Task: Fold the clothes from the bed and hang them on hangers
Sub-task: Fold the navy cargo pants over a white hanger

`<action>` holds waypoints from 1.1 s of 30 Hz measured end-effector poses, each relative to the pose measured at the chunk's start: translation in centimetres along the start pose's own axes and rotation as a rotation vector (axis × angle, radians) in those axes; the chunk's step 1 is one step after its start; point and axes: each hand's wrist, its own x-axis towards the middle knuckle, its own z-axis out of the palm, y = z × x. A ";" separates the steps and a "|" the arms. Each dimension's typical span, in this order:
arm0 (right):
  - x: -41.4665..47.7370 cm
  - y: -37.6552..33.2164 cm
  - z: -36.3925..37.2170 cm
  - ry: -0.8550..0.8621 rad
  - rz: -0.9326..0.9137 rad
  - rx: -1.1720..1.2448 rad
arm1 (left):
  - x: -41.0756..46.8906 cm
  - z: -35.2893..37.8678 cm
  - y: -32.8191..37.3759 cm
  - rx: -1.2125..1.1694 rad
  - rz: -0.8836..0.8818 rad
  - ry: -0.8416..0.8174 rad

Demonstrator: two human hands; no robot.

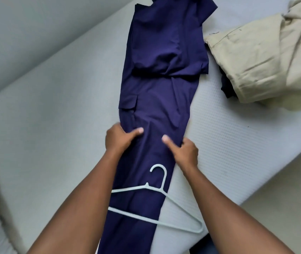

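White hanger (147,185) lies flat across the near end of the navy trousers (157,99) stretched along the grey bed (237,143), left hand (120,138) and right hand (184,151) each pinching an opposite trouser edge, thumbs on top, crumpled beige garment (255,61) far right.

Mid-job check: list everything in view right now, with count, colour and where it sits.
navy garment: one, dark blue, laid out long down the bed, far end folded over
hanger: one, white, lying flat on the near part of the navy garment, one corner over the mattress
beige garment: one heap, beige, crumpled at the far right of the bed
dark cloth: one, dark, peeking from under the beige garment; kind unclear
bed: one, pale grey, under everything
left hand: one, grips the navy garment's left edge
right hand: one, grips its right edge
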 end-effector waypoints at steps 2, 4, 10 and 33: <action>-2.5 2.8 0.6 -0.071 -0.033 -0.088 | -2.1 0.3 -2.8 0.039 -0.010 -0.021; -3.8 4.9 1.3 0.008 0.006 -0.046 | -3.2 -0.3 -5.3 -0.007 -0.064 0.060; -10.5 9.2 2.7 -0.131 0.054 0.028 | -9.0 -1.6 -10.9 -0.087 -0.061 -0.262; -23.9 16.1 4.1 -0.223 0.026 0.029 | -27.3 -3.1 -28.3 -0.616 -0.413 -0.199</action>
